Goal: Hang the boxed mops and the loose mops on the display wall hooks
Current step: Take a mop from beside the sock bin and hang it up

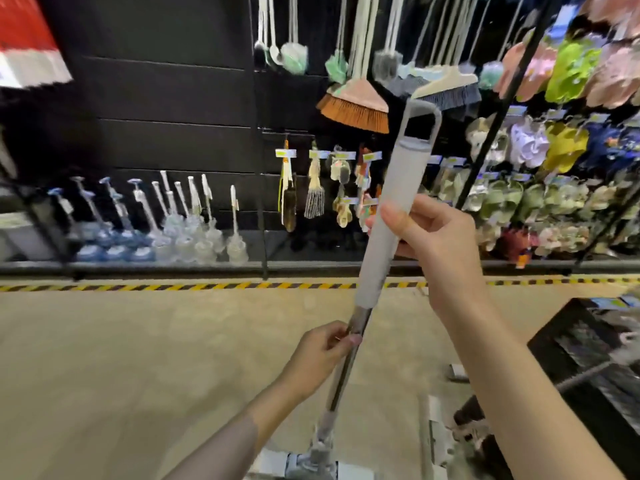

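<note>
I hold a loose mop (391, 216) tilted in front of me, its grey handle ending in a loop (420, 123) at the top. My right hand (429, 233) grips the thick grey part of the handle. Lower down, my left hand (325, 351) pinches the metal pole just below the grey sleeve. The mop head (311, 462) rests near the floor at the bottom edge. Behind the loop is the black display wall (166, 98), where brooms (356, 102) and brushes hang.
Toilet brushes (156, 223) stand on a low shelf at the left. Dusters and small brushes (315, 192) hang in the middle, sponges and slippers (554, 161) at the right. A yellow-black floor stripe (173, 286) runs along the shelf. A dark rack (588, 358) stands at the lower right.
</note>
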Available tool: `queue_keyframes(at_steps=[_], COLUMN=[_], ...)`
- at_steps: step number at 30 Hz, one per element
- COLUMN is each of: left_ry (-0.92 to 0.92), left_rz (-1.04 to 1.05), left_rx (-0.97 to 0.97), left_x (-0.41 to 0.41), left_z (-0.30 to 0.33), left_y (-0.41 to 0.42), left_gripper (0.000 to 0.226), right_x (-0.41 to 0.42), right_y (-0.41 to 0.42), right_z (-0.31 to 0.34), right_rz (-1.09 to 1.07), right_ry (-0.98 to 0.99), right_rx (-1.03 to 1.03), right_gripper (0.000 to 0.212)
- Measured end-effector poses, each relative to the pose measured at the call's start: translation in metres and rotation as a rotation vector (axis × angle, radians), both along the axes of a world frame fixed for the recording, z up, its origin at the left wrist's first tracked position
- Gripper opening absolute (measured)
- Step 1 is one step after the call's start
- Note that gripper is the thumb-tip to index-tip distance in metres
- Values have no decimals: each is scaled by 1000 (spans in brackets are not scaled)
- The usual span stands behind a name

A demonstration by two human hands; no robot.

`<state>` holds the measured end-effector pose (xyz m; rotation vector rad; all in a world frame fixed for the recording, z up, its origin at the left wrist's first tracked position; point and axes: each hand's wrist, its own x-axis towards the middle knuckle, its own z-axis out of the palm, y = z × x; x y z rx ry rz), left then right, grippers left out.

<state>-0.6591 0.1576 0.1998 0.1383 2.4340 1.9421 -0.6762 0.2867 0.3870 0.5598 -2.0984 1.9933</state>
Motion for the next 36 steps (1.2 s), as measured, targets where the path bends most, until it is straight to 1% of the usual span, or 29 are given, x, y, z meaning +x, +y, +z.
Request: queue_keyframes(at_steps=[1, 3, 4, 7, 8, 11, 14, 15, 17, 18, 19, 21, 24, 27, 28, 30, 32, 36], left_ry=[16, 34, 39, 64, 71, 86, 101, 115, 147, 156, 157, 155, 140, 149, 154, 154, 148, 191], left_rz=[37, 132, 185, 297, 333, 426, 500, 526, 586, 613, 631, 656, 696, 700, 703, 711, 705, 644], left_rx=[6, 32, 40, 42, 38, 30, 30, 23, 10, 4, -3, -5, 25, 27, 24, -3, 2, 58], left_x=[-6, -19, -26, -49, -57, -85, -118, -129, -150, -159, -168, -185, -207, -234, -244, -263, -284, -323], left_z=[5, 12, 14, 23, 25, 32, 42, 46, 54, 58, 64, 71, 75, 79, 82, 87, 91, 101], left_y=[-18, -54, -73, -129, -148, -202, -253, -270, -300, -314, -327, -352, -387, -425, -437, -463, -491, -552], left_gripper=[23, 21, 23, 27, 26, 19, 18, 22, 43, 43, 37, 37, 36, 43, 42, 40, 45, 39], right_x=[-10, -32, -42, -77, -90, -130, -167, -179, -202, -213, -224, -244, -270, -300, -310, -330, -348, -384], right_y=[-18, -54, -74, -131, -149, -204, -263, -282, -319, -337, -353, -385, -427, -468, -482, -511, -539, -598], right_z=[4, 12, 15, 18, 16, 5, -4, -6, -6, -5, -4, 0, 4, 10, 12, 16, 18, 27], right_rz=[26, 84, 111, 197, 229, 346, 448, 470, 508, 529, 551, 581, 607, 614, 619, 631, 635, 597], right_ry=[6, 19, 25, 36, 30, 0, -36, -37, -42, -50, -61, -80, -90, -74, -70, -62, -55, 8], right_rx=[4, 15, 12, -19, -36, -56, -71, -79, -94, -103, -113, -120, -113, -114, -112, -96, -83, -67], right_gripper=[13, 12, 14, 33, 35, 31, 28, 29, 34, 33, 32, 29, 18, 23, 23, 19, 18, 23])
